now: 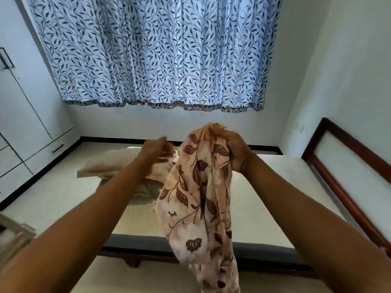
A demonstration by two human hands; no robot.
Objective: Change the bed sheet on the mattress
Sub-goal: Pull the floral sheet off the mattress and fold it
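I am holding the sheet (196, 199) up in my right hand (232, 149), whose fingers (220, 132) are curling tight round its gathered top. The cloth is hanging straight down from them in one long bunch, crossing the near edge of the mattress (264, 187) and running out of the bottom of the view. My left hand (156, 148) is reaching in just left of those fingers, close beside the sheet, but it is blurring so much that I cannot tell whether its fingers are spread, pressed together or pinching a fold. Going by what is lying below my fingers, I am judging the task about half done: the mattress is showing a bare, pale, dimpled top, so the stripping looks finished, while the spreading, squaring and tucking are all waiting. Whether this is the fresh sheet or the old one I cannot say for sure. Beyond and below my left hand, a pillow (105, 163) and a crumpled cloth (146, 190) are sitting on the mattress, and I am guessing they will need shifting. The sheet is looking thin and limp, cream-peach with red-brown leaves and flowers on trailing stems, and it is creasing into deep vertical folds with no corner showing.
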